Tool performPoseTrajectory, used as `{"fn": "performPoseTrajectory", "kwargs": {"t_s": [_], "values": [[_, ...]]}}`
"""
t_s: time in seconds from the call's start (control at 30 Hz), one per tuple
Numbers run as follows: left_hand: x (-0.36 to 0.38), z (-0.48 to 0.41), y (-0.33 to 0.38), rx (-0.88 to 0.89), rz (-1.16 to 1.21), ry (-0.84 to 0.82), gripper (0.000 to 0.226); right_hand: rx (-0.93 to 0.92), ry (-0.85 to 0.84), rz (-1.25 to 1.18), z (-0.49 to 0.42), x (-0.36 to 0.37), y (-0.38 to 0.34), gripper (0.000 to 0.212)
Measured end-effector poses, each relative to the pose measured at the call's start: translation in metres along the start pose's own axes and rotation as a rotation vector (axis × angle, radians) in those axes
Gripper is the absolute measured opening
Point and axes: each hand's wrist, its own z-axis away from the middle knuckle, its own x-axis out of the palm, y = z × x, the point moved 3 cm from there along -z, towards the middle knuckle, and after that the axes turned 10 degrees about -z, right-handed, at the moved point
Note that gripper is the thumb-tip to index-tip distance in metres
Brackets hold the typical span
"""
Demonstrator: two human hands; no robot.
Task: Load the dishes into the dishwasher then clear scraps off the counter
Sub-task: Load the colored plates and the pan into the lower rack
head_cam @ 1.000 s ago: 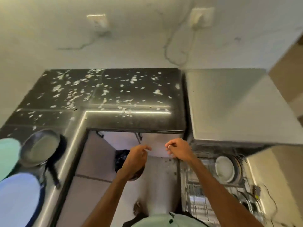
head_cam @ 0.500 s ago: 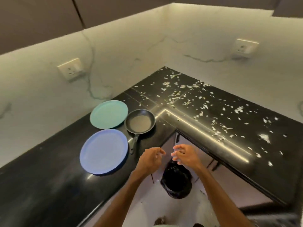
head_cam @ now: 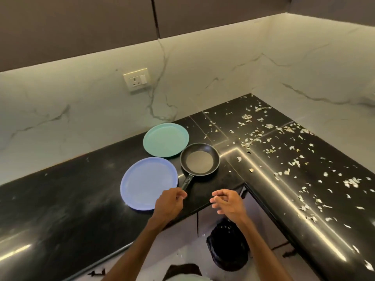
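Small round black nonstick frying pan (head_cam: 199, 160) sits flat on the glossy black stone counter (head_cam: 71, 189), handle toward the near edge. Round teal plastic plate (head_cam: 166, 139) lies just behind-left of the pan, round blue plastic plate (head_cam: 149, 183) just left of its handle. Pale flaky scraps (head_cam: 284, 151) scatter to the pan's right.

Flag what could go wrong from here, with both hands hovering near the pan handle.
1. The frying pan has its handle close to the blue plate; the left hand grabbing it could knock that plate.
2. The pan's rim seems to meet the green plate, so dragging may shove it.
3. Loose scraps reach the counter edge; careless sweeping could miss the bin bag below.
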Motion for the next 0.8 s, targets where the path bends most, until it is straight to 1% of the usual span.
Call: {"fn": "performPoseTrajectory", "kwargs": {"t_s": [0.1,0.13,0.17,0.23,0.3,0.33,0.4,0.47,0.5,0.53,0.6,0.63,0.67,0.7,0.8], "values": [[-0.020,0.000,-0.033,-0.279,0.053,0.231,0.015,-0.016,-0.006,0.015,-0.009,0.020,-0.007,0.011],[-0.025,-0.001,-0.048,-0.372,0.064,0.261,0.020,-0.022,-0.006,0.026,-0.012,0.027,-0.009,0.012],[-0.027,-0.004,-0.063,-0.466,0.058,0.252,0.029,-0.026,-0.015,0.041,-0.016,0.034,-0.011,0.012],[-0.026,-0.014,-0.098,-0.695,0.067,0.185,0.056,-0.030,-0.051,0.074,-0.026,0.048,-0.016,0.013],[-0.021,-0.025,-0.130,-0.923,0.183,0.165,0.082,-0.044,-0.082,0.123,-0.036,0.059,-0.024,0.014],[-0.018,-0.031,-0.144,-1.015,0.274,0.168,0.089,-0.053,-0.089,0.154,-0.041,0.063,-0.028,0.015],[-0.016,-0.041,-0.165,-1.140,0.497,0.207,0.093,-0.062,-0.097,0.200,-0.054,0.071,-0.036,0.015],[-0.012,-0.050,-0.183,-1.188,0.679,0.231,0.090,-0.069,-0.113,0.207,-0.068,0.078,-0.043,0.013],[-0.010,-0.054,-0.192,-1.185,0.710,0.203,0.085,-0.066,-0.117,0.202,-0.076,0.083,-0.046,0.012],[-0.008,-0.057,-0.201,-1.167,0.716,0.164,0.075,-0.061,-0.118,0.200,-0.084,0.088,-0.050,0.011],[-0.011,-0.064,-0.216,-1.088,0.743,0.096,0.043,-0.048,-0.123,0.193,-0.097,0.098,-0.057,0.011],[-0.017,-0.067,-0.221,-1.045,0.758,0.084,0.032,-0.042,-0.125,0.185,-0.103,0.103,-0.060,0.011],[-0.025,-0.071,-0.223,-1.013,0.757,0.093,0.028,-0.035,-0.125,0.175,-0.109,0.107,-0.063,0.011],[-0.036,-0.074,-0.223,-0.991,0.744,0.117,0.029,-0.026,-0.124,0.160,-0.114,0.111,-0.066,0.012],[-0.063,-0.082,-0.222,-0.946,0.719,0.207,0.036,0.007,-0.107,0.133,-0.129,0.118,-0.069,0.013]]}}
